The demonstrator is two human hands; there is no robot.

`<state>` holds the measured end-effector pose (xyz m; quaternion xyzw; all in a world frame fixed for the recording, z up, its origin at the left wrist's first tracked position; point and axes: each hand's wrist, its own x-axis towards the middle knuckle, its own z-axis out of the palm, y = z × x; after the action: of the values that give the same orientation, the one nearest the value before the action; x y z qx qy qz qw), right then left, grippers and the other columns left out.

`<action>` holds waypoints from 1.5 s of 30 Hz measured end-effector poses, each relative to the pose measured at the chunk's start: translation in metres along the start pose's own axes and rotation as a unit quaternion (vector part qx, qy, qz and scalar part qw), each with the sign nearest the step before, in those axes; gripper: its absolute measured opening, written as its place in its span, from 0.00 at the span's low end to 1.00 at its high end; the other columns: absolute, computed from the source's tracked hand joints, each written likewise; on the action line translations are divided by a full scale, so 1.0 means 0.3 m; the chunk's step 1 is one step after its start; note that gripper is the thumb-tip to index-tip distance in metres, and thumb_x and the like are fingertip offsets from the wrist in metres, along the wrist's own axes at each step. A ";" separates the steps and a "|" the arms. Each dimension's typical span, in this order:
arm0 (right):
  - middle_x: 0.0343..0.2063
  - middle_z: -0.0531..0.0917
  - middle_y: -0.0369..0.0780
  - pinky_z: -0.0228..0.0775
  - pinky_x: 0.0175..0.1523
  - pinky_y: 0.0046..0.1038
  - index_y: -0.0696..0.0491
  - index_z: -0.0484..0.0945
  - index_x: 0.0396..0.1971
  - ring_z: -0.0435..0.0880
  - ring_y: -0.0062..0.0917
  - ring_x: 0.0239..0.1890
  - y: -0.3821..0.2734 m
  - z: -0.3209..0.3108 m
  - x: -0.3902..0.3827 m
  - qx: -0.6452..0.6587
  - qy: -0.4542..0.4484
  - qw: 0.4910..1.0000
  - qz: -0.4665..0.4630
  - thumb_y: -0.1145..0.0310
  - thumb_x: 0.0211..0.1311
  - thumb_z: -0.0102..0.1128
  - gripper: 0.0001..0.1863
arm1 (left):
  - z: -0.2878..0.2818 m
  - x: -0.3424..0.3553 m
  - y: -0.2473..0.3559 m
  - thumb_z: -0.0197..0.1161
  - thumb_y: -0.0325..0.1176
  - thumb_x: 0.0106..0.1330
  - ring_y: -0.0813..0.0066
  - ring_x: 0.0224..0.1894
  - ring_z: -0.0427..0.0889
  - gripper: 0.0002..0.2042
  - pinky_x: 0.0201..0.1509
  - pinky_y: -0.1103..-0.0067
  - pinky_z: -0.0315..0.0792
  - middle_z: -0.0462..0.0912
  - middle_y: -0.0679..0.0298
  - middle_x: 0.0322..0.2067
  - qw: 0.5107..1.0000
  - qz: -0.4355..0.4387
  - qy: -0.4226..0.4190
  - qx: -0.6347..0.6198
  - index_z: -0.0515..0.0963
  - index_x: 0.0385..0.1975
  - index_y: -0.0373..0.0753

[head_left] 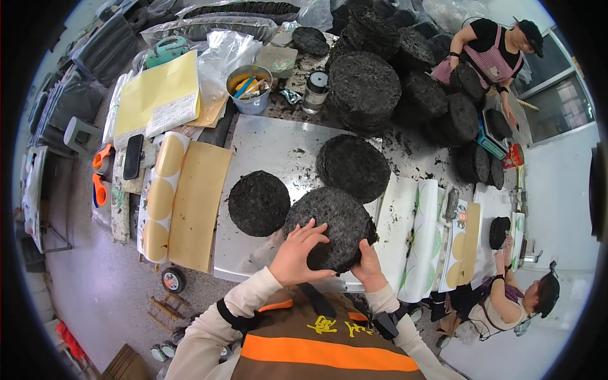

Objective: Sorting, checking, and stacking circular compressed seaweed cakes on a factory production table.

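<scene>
Both my hands are on a round black cake of pressed, dried seaweed-like flakes (339,221) at the near edge of the metal worktop (278,136). My left hand (301,253) lies with fingers over its top and thumb at the near rim. Pinched at the right rim is my right hand (368,266), its fingertips partly hidden under the cake. A thinner black cake (258,202) lies flat to the left. Just behind the held one sits a further black cake (353,168), partly covered by it. What lies beneath the held cake is hidden.
Tall stacks of black cakes (365,92) stand at the back. A bucket of tools (249,88) and a glass jar (315,92) are behind the worktop. Sticker rolls (166,196) and a phone (133,156) lie left. Co-workers (487,54) handle cakes at right.
</scene>
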<state>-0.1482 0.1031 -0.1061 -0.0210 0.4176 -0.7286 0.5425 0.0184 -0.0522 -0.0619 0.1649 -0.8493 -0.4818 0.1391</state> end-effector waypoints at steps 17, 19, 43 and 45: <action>0.58 0.76 0.44 0.65 0.66 0.41 0.56 0.68 0.61 0.75 0.37 0.59 -0.079 -0.059 -0.077 0.043 0.141 0.989 0.011 0.53 0.59 0.56 0.33 | -0.170 0.050 -0.800 0.63 0.33 0.60 0.54 0.39 0.81 0.05 0.43 0.64 0.75 0.81 0.59 0.33 0.937 -0.189 0.176 0.233 0.84 0.31 0.42; 0.58 0.76 0.44 0.65 0.66 0.41 0.56 0.68 0.61 0.75 0.37 0.59 -0.066 -0.068 -0.077 0.045 0.148 0.988 0.010 0.53 0.59 0.56 0.33 | -0.159 0.058 -0.831 0.62 0.32 0.61 0.53 0.40 0.80 0.05 0.44 0.64 0.75 0.79 0.57 0.33 0.914 -0.222 0.103 0.323 0.80 0.32 0.40; 0.57 0.76 0.49 0.70 0.62 0.42 0.59 0.67 0.62 0.78 0.41 0.55 -0.090 -0.389 -0.439 0.194 0.135 0.968 -0.087 0.51 0.56 0.56 0.37 | 0.343 0.822 0.141 0.65 0.27 0.63 0.72 0.41 0.84 0.15 0.47 0.79 0.77 0.86 0.55 0.38 0.907 -0.100 -0.317 -0.258 0.80 0.51 0.37; 0.58 0.76 0.48 0.69 0.63 0.42 0.59 0.67 0.62 0.77 0.41 0.57 -0.099 -0.381 -0.454 0.159 0.161 0.968 -0.110 0.51 0.57 0.55 0.36 | 0.313 0.786 0.210 0.65 0.28 0.63 0.75 0.40 0.84 0.11 0.45 0.79 0.77 0.86 0.57 0.38 0.934 -0.049 -0.295 -0.195 0.82 0.45 0.38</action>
<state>-0.1704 0.2820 -0.1041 0.1373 0.3730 -0.8346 0.3813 -0.2417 -0.0470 -0.0358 0.0268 -0.7323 -0.6712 -0.1118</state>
